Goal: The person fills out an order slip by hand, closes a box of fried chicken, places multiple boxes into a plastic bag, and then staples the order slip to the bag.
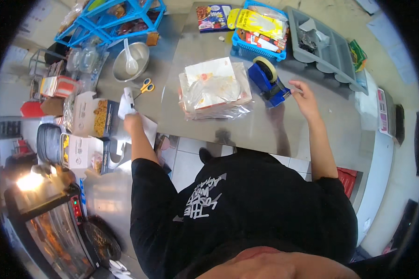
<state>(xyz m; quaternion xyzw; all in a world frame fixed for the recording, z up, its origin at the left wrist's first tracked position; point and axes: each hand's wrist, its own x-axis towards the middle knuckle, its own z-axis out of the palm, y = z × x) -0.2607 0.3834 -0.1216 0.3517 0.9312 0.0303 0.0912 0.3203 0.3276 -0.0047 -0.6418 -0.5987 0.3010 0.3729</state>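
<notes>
My right hand [305, 98] is at the front end of a blue tape dispenser [264, 83] that carries a roll of clear yellowish tape [265, 68]. Its index finger and thumb are apart, beside the cutter edge. My left hand [132, 122] is closed at the left, against a small white piece [127, 101] with a dark band, whose kind I cannot make out. White paper [149, 130] lies beside that hand. Between my hands sits a stack of flat white paper bags [210, 76] in clear plastic wrap. Yellow-handled scissors [147, 85] lie just beyond my left hand.
Farther left stand a metal bowl [118, 69] with a white ladle [131, 63] and open food boxes [86, 151]. At the back are a blue basket [258, 52] of packets and a grey compartment tray [328, 60]. A lit food warmer [46, 223] stands at the lower left.
</notes>
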